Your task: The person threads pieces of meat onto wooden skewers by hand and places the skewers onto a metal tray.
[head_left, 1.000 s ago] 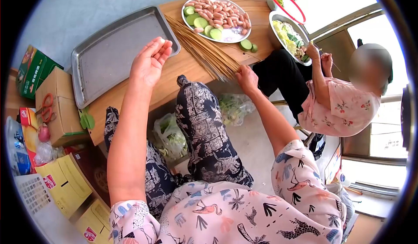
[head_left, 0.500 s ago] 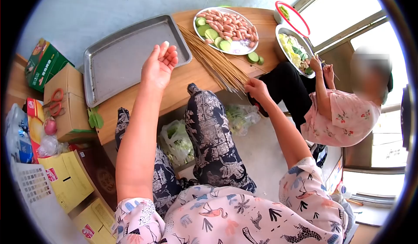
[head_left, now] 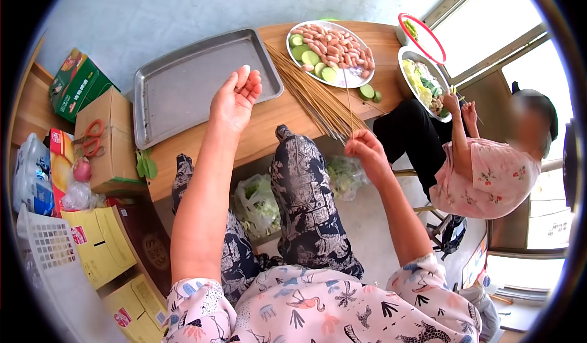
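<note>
My left hand (head_left: 237, 98) is raised over the near right part of a grey metal tray (head_left: 183, 123), palm up and fingers curled. A small pinkish piece, like the sausages on the plate, seems to be between thumb and fingers. My right hand (head_left: 369, 152) pinches a thin bamboo skewer (head_left: 348, 101) near its lower end; the stick points up toward the plate. A bundle of bamboo skewers (head_left: 309, 97) lies on the wooden table (head_left: 183, 167), just left of that hand. Beyond it, an oval white plate (head_left: 292, 29) holds small sausages (head_left: 333, 40) and cucumber slices (head_left: 310, 58).
At right sits a person in a pink flowered top (head_left: 486, 175), hands by a metal bowl (head_left: 403, 52) of cut vegetables. Cucumber pieces (head_left: 367, 92) lie beside the plate. Cartons (head_left: 101, 144) with scissors (head_left: 93, 138) stand at left. Bagged greens (head_left: 257, 202) are below the table.
My right hand has lifted a skewer away from the bundle, and the stick now stands out from its fingers. My left hand stays over the tray. The whole view has shifted slightly.
</note>
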### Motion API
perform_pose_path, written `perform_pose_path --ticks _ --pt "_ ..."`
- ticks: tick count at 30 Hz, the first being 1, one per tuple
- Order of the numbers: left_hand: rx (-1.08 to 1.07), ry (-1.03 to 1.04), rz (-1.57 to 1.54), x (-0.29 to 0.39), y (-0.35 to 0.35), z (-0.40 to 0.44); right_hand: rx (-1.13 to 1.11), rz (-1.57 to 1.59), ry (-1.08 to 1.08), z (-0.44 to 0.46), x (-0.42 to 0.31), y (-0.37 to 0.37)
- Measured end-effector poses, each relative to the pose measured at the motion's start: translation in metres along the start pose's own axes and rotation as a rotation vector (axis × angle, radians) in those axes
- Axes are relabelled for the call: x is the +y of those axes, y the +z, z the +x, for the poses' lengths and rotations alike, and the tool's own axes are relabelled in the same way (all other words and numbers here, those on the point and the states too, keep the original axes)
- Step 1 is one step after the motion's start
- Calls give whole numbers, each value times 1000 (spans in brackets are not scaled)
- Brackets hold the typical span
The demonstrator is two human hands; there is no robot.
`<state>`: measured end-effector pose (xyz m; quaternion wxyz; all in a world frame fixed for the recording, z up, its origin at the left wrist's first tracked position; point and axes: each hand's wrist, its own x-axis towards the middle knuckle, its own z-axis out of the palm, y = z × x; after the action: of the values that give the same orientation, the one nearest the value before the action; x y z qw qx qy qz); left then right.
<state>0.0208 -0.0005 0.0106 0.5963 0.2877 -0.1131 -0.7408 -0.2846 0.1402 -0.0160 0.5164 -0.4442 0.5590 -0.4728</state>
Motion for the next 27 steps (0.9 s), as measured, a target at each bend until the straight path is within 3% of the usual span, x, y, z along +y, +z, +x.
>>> perform_pose_path --ticks 2,4,10,17,27 --pt "2 -8 0 -2 1 0 -173 256 74 -16 -26 21" --pt "-25 -17 36 -4 3 -1 -189 253 120 -21 -49 41" --pt "-49 -15 61 -1 -6 -12 -291 -39 83 -47 -72 79" --pt "-161 15 122 9 1 -13 -233 -148 56 -66 -83 96" --pt "-116 45 67 14 -3 -12 -214 -167 76 -78 -83 96"
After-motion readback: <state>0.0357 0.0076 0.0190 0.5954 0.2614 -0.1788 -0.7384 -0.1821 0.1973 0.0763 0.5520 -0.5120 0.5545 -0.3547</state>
